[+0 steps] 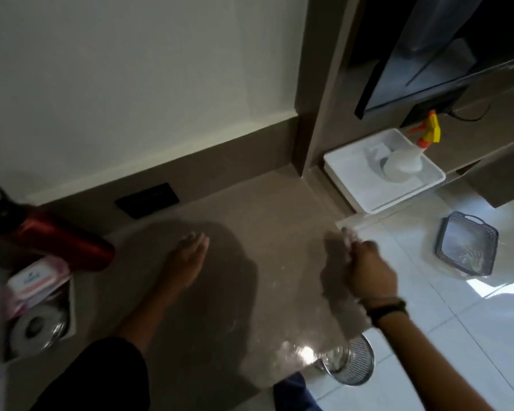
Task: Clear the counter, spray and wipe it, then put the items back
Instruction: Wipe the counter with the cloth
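Note:
The brown counter (250, 232) is bare in the middle and catches a glare at its front edge. My left hand (184, 262) lies flat on it, palm down, holding nothing. My right hand (368, 271) is at the counter's right edge, its fingers closed on a small pale wipe (347, 234) that is blurred by motion. The spray bottle (404, 161), clear with an orange and yellow trigger, rests in a white tray (353, 161) on the lower shelf to the right, apart from both hands.
A red bottle (57, 238) lies over a white box (72, 307) at the left, which holds a wipes pack (36, 280) and tape rolls. On the tiled floor are a dark basket (466, 247) and a round mesh bin (356, 363). A wall socket (147, 200) sits behind.

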A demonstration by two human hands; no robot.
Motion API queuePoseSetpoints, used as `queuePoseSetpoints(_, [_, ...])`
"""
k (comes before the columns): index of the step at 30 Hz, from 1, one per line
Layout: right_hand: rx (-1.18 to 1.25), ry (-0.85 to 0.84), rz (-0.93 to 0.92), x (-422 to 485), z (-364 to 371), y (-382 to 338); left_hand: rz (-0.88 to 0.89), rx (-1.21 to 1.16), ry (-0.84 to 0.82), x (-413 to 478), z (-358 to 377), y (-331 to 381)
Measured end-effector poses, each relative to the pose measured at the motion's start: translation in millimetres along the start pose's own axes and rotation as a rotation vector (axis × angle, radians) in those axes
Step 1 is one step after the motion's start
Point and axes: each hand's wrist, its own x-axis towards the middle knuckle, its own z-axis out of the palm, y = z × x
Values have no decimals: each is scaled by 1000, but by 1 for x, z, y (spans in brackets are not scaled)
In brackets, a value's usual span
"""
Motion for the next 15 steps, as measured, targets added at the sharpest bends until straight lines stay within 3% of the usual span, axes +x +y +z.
queuePoseSetpoints(2, [-209, -155, -75, -68, 37, -30, 2, 43, 110, -40, -4, -64])
queuePoseSetpoints(4, [-325, -227, 3, -108, 66, -48, -18, 45, 217, -73, -7, -123])
queuePoseSetpoints(6, [-253, -141, 92, -119, 73, -50, -23, 54, 301, -101, -13, -171])
queuePoseSetpoints(8, [-149, -68, 49, -115, 74, -42, -8, 81, 331, -128, -15, -206])
queuePoseSetpoints(11, [-163, -157, -78, -95, 82, -31, 41, 139, 370, -153, -18, -231])
queuePoseSetpoints(15, [-205, -103, -81, -87, 106, -43, 0, 146, 430, -178, -12, -244])
